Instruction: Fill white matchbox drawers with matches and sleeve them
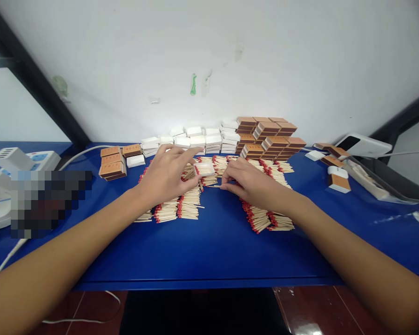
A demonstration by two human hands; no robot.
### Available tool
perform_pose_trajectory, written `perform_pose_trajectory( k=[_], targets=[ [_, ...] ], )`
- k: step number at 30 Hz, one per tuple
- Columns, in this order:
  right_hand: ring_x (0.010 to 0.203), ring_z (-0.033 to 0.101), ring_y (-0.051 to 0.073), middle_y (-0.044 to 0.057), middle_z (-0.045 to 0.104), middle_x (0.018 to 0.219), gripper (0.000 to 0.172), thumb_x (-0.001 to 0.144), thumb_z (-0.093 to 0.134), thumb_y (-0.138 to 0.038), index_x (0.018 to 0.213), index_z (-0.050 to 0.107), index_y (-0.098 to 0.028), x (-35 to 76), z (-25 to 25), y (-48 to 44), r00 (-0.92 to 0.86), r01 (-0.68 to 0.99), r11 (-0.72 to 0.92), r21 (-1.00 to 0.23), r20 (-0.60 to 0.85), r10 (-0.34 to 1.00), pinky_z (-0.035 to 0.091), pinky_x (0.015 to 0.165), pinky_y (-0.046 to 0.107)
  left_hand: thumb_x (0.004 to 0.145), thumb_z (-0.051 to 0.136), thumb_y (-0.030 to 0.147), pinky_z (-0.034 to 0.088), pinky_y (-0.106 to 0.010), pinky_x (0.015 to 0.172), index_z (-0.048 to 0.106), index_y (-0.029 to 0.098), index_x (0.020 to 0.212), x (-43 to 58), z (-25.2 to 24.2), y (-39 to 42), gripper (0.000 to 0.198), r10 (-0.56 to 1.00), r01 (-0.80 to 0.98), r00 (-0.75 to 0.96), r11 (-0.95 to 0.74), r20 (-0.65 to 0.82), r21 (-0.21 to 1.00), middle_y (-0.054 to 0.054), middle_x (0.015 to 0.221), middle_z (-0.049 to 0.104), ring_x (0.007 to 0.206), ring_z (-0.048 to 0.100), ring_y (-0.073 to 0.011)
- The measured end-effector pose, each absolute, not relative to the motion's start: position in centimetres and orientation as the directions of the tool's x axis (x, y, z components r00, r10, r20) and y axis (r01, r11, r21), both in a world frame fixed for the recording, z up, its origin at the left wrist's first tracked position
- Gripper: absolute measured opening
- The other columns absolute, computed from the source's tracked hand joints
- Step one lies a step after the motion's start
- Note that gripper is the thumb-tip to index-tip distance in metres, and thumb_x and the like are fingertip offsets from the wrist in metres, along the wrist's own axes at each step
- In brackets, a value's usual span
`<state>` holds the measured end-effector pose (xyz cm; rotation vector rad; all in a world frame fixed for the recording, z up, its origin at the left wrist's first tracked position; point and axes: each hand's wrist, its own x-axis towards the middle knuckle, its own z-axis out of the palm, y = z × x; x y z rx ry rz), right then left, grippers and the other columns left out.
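My left hand (167, 174) holds a small white matchbox tray (204, 169) between thumb and fingers, just above the blue table (209, 251). My right hand (253, 184) lies to the right of it, fingers curled and pinching one or more matchsticks (214, 186) at the table surface. Rows of red-tipped matchsticks (181, 209) lie beneath and beside my left hand. More matchsticks (265, 218) sit under my right wrist.
White inner trays (195, 138) are stacked at the back, brown matchbox sleeves (268, 137) to their right and a smaller brown stack (112, 164) at the left. A power strip (24, 160) sits far left, loose boxes (338, 179) and a white device (363, 145) at right.
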<state>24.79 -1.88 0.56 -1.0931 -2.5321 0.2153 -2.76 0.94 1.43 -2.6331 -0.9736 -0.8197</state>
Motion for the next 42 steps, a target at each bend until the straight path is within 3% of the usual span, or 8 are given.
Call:
perform_pose_trajectory(
  k=[6,10,15,20,27,34,42],
  targets=[
    [0.091,0.059,0.024,0.007,0.068,0.095,0.012,0.105,0.057,-0.026,0.095,0.062,-0.022,24.0,0.8,-2.6,-0.599,0.65,0.656,-0.385,0.271,0.753,0.044,0.08,0.037,0.099,0.067,0.037,0.042,-0.047,0.111,0.055,0.019,0.148,-2.7,1.6,0.9,0.054,0.54,0.654,0.626,-0.756,0.562,-0.003,-0.006,0.102,0.079,0.109,0.068,-0.0284],
    [0.083,0.059,0.02,0.004,0.07,0.092,0.007,0.096,0.061,-0.017,0.097,0.065,-0.023,23.7,1.0,-2.8,-0.584,0.631,0.649,-0.425,0.29,0.758,0.044,0.073,0.033,0.098,0.068,0.036,0.042,-0.047,0.11,0.055,0.018,0.148,-2.7,1.7,0.9,0.055,0.535,0.653,0.624,-0.757,0.57,-0.004,-0.006,0.101,0.079,0.108,0.068,-0.0286],
    [0.079,0.061,0.019,0.002,0.071,0.088,0.031,0.092,0.059,-0.013,0.118,0.07,-0.023,23.6,1.5,-3.0,-0.569,0.608,0.661,-0.44,0.339,0.749,0.044,0.071,0.031,0.098,0.068,0.036,0.042,-0.047,0.11,0.054,0.018,0.148,-2.8,1.7,0.9,0.055,0.539,0.655,0.623,-0.756,0.566,-0.001,-0.007,0.102,0.079,0.108,0.068,-0.0289],
    [0.071,0.063,0.017,0.002,0.075,0.083,0.015,0.095,0.066,-0.029,0.101,0.079,-0.023,23.5,1.5,-2.9,-0.44,0.617,0.509,-0.601,0.273,0.855,0.045,0.065,0.032,0.099,0.068,0.036,0.041,-0.046,0.111,0.054,0.019,0.149,-2.7,1.9,0.8,0.055,0.553,0.662,0.619,-0.75,0.558,0.009,-0.006,0.103,0.08,0.11,0.068,-0.0284],
    [0.075,0.071,0.02,0.003,0.081,0.082,0.019,0.087,0.081,-0.042,0.085,0.08,-0.023,23.0,0.9,-2.6,-0.299,0.521,0.312,-0.795,0.173,0.938,0.051,0.072,0.034,0.1,0.067,0.037,0.04,-0.046,0.113,0.054,0.019,0.15,-2.8,1.8,0.8,0.055,0.547,0.66,0.617,-0.752,0.566,0.008,-0.008,0.109,0.08,0.114,0.067,-0.0282],
    [0.085,0.064,0.021,0.003,0.079,0.093,0.012,0.093,0.077,-0.035,0.086,0.079,-0.025,22.5,0.2,-2.4,-0.361,0.608,0.488,-0.626,0.329,0.873,0.048,0.075,0.036,0.099,0.067,0.038,0.039,-0.047,0.114,0.054,0.019,0.15,-2.8,1.7,0.8,0.055,0.541,0.653,0.62,-0.757,0.568,0.008,-0.009,0.112,0.08,0.114,0.067,-0.0289],
    [0.097,0.062,0.026,0.005,0.077,0.096,0.01,0.095,0.076,-0.032,0.089,0.075,-0.024,23.4,-0.8,-1.7,-0.455,0.693,0.572,-0.439,0.349,0.819,0.046,0.089,0.043,0.1,0.066,0.038,0.039,-0.048,0.115,0.053,0.022,0.15,-2.8,1.8,0.7,0.055,0.554,0.655,0.616,-0.755,0.56,0.027,-0.009,0.112,0.08,0.114,0.067,-0.0287]
  ],
)
